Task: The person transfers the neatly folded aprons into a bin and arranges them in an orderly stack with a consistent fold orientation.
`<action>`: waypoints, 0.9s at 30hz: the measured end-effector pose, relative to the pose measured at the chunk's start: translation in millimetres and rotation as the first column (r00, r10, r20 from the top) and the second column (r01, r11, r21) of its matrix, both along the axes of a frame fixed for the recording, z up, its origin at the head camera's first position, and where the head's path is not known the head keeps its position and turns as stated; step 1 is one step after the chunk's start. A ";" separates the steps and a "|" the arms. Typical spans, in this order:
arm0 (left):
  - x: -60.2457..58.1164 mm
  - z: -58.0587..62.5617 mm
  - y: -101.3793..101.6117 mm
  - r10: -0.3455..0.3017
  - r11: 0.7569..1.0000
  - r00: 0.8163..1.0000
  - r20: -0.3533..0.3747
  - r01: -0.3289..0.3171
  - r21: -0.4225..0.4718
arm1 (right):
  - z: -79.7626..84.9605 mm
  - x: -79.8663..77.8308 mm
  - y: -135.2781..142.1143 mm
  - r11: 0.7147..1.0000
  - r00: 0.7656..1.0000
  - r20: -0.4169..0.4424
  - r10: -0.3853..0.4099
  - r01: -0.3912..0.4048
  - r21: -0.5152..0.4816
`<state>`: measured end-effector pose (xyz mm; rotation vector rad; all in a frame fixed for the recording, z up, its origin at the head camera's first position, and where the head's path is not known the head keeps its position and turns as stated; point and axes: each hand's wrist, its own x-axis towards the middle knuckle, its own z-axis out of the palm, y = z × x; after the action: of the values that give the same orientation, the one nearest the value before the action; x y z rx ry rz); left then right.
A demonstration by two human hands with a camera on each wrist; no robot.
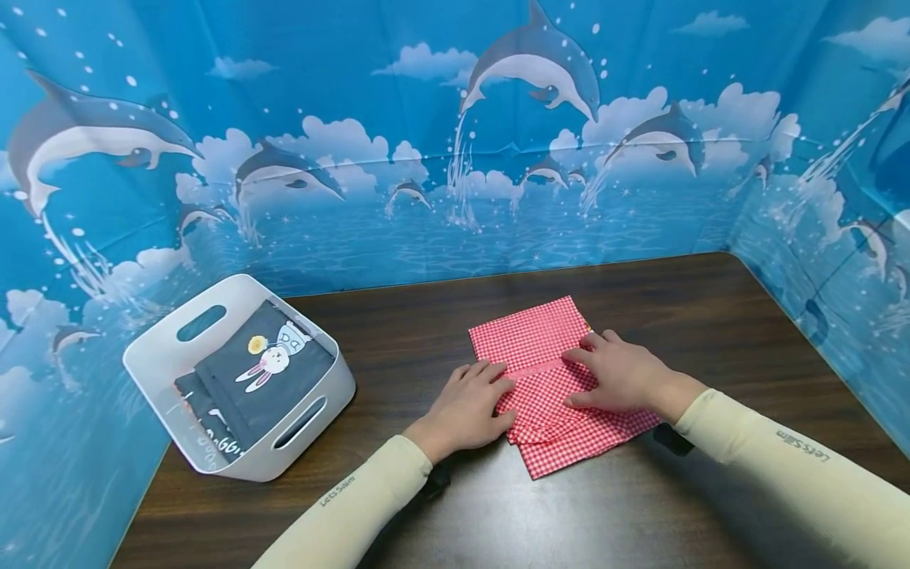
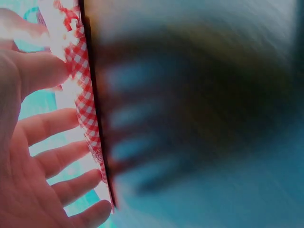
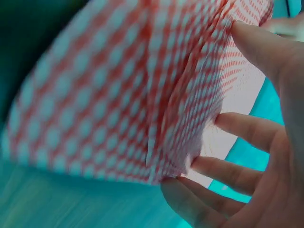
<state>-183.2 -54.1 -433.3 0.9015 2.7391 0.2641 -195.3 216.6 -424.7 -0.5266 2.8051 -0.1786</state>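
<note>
A red-and-white gingham cloth (image 1: pixel 529 328) lies on the table with part of it folded over, leaving layered edges toward the front. My left hand (image 1: pixel 465 411) rests at its left edge, fingers spread and fingertips touching the fabric. On the right side, my right hand (image 1: pixel 626 375) lies over the cloth with its fingers spread and slightly bent. The left wrist view shows the cloth (image 2: pixel 84 90) edge-on beside the fingertips. Up close in the right wrist view, the folded layers of the cloth (image 3: pixel 95 95) meet the thumb and fingertips. Neither hand visibly pinches it.
A white basket (image 1: pixel 145 359) with slotted handles stands on the left of the dark wooden table (image 1: pixel 412 324). Inside it are folded dark grey fabrics (image 1: pixel 235 340), one with a rabbit print. A blue dolphin-patterned curtain (image 1: pixel 398 103) encloses the table's back and sides.
</note>
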 end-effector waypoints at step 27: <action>4.4 17.5 -55.7 0.433 0.725 0.796 0.424 -0.587 0.361 | 15.0 13.4 6.6 0.934 0.967 0.101 -0.236 0.254 -0.250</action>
<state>-178.8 -109.8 -415.8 0.1065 2.5840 1.1300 -181.9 223.2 -409.7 -0.2152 2.7857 -0.6135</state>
